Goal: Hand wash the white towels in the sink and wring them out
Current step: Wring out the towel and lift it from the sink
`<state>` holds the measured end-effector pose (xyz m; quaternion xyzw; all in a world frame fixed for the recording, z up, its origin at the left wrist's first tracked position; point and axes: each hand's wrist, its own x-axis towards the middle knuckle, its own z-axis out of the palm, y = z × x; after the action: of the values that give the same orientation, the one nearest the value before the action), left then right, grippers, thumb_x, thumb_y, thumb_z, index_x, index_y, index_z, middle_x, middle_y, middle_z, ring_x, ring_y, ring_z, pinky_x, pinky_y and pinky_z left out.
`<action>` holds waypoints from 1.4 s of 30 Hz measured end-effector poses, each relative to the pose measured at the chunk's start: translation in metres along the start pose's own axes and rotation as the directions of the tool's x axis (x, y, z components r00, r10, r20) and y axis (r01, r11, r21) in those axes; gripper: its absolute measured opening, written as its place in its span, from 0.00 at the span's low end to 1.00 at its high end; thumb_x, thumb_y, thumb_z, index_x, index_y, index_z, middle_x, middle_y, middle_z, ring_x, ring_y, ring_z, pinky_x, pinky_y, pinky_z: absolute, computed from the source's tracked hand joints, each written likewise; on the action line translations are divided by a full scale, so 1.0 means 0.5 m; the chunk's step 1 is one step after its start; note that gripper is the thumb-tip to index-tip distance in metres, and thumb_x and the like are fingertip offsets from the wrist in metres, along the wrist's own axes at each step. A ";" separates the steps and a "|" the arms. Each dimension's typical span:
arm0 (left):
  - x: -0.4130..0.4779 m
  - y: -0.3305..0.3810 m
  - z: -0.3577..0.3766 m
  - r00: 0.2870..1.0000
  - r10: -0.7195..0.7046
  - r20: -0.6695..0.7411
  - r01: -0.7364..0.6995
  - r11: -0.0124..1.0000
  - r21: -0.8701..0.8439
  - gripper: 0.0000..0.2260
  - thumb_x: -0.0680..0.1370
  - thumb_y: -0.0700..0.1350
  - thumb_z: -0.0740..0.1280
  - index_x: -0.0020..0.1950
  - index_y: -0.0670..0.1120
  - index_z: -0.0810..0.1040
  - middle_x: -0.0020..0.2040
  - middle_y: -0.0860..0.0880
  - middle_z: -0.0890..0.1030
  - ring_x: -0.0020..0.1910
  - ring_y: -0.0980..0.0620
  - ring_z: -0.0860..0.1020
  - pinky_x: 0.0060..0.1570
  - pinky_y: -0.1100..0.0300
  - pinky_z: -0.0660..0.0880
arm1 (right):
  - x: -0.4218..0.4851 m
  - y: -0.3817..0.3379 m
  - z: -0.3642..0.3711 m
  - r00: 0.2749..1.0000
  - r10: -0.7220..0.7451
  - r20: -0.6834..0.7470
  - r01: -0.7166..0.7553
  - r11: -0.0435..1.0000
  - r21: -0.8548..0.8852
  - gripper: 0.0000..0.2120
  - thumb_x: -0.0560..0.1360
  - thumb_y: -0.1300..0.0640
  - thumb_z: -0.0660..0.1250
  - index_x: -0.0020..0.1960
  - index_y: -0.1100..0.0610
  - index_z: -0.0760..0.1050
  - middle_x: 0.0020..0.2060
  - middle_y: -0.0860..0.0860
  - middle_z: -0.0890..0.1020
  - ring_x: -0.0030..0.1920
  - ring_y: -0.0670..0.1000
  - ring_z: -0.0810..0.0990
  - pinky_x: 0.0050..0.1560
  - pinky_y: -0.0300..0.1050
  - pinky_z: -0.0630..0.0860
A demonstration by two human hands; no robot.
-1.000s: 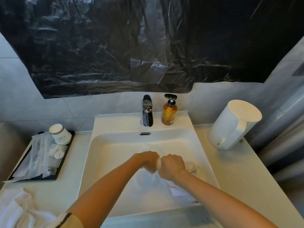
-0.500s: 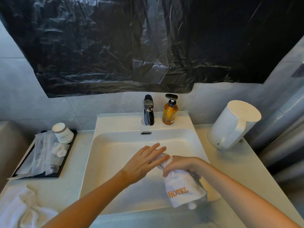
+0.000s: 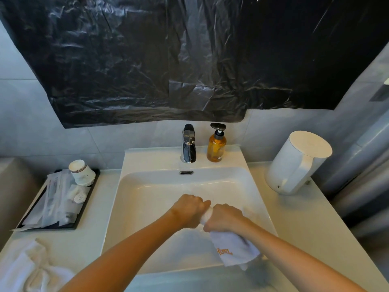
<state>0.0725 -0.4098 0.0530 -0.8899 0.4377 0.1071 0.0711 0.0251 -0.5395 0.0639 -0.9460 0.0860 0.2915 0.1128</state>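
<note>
Both fists over the sink (image 3: 145, 199), knuckles nearly touching. My left hand (image 3: 189, 211) and right hand (image 3: 226, 218) are each curled tight round the same white towel (image 3: 237, 247), which is bunched into a rope between them. Its free end hangs below my right fist, above the basin's near edge, with orange lettering showing. Can't tell if water is dripping off it.

A second white towel (image 3: 27, 268) lies crumpled on the counter, near-left corner, well apart from the sink. The faucet (image 3: 188, 144) is at the back rim, with an amber pump bottle (image 3: 216, 145) just beside it on the right. A white jug (image 3: 294, 163) sits on the right counter. A black tray (image 3: 84, 209) on the left holds stacked paper cups (image 3: 81, 172) and wrapped packets. Black plastic sheeting (image 3: 168, 60) covers the wall above.
</note>
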 end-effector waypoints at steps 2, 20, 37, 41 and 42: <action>0.007 0.006 0.007 0.997 -0.016 0.072 0.016 1.000 0.005 0.17 0.76 0.44 0.67 0.65 0.44 0.71 0.56 0.43 0.79 0.54 0.42 0.78 0.48 0.53 0.73 | -0.002 -0.006 0.021 0.997 -0.008 -0.074 0.005 0.999 -0.037 0.20 0.70 0.46 0.67 0.58 0.54 0.74 0.53 0.50 0.81 0.53 0.53 0.80 0.44 0.42 0.69; -0.008 -0.050 -0.068 0.948 -0.119 -0.295 0.109 0.993 -0.052 0.14 0.71 0.39 0.70 0.55 0.47 0.76 0.51 0.48 0.79 0.47 0.44 0.79 0.35 0.58 0.65 | -0.015 0.098 -0.040 0.931 -0.327 0.161 0.223 0.861 0.457 0.31 0.62 0.44 0.80 0.61 0.48 0.74 0.56 0.43 0.80 0.56 0.46 0.78 0.59 0.42 0.75; -0.037 0.047 -0.070 0.917 -0.073 -0.393 -0.073 0.935 -0.346 0.45 0.73 0.48 0.74 0.77 0.61 0.46 0.74 0.49 0.66 0.71 0.48 0.66 0.71 0.51 0.61 | -0.070 0.097 -0.108 0.952 -0.303 -0.037 0.195 0.509 0.838 0.07 0.73 0.66 0.67 0.50 0.58 0.76 0.43 0.55 0.81 0.45 0.50 0.80 0.49 0.43 0.78; -0.031 0.025 -0.087 0.939 -0.078 -0.334 -0.051 0.931 -0.361 0.37 0.74 0.49 0.73 0.76 0.58 0.54 0.66 0.49 0.75 0.61 0.48 0.75 0.58 0.57 0.71 | -0.081 0.104 -0.128 0.936 -0.352 -0.021 0.244 0.603 0.760 0.09 0.72 0.61 0.73 0.50 0.54 0.78 0.43 0.50 0.82 0.43 0.47 0.81 0.45 0.39 0.78; -0.031 0.013 -0.088 0.938 -0.049 -0.343 -0.056 0.955 -0.290 0.36 0.74 0.47 0.73 0.76 0.57 0.56 0.62 0.48 0.76 0.59 0.48 0.75 0.57 0.57 0.70 | -0.085 0.108 -0.137 0.935 -0.353 -0.012 0.263 0.674 0.690 0.12 0.70 0.57 0.76 0.51 0.53 0.78 0.42 0.48 0.82 0.42 0.46 0.81 0.43 0.38 0.76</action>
<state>0.0639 -0.4114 0.0992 -0.8946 0.4239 0.0130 -0.1410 0.0145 -0.6051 0.1345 -0.8189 0.0186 0.2736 0.5041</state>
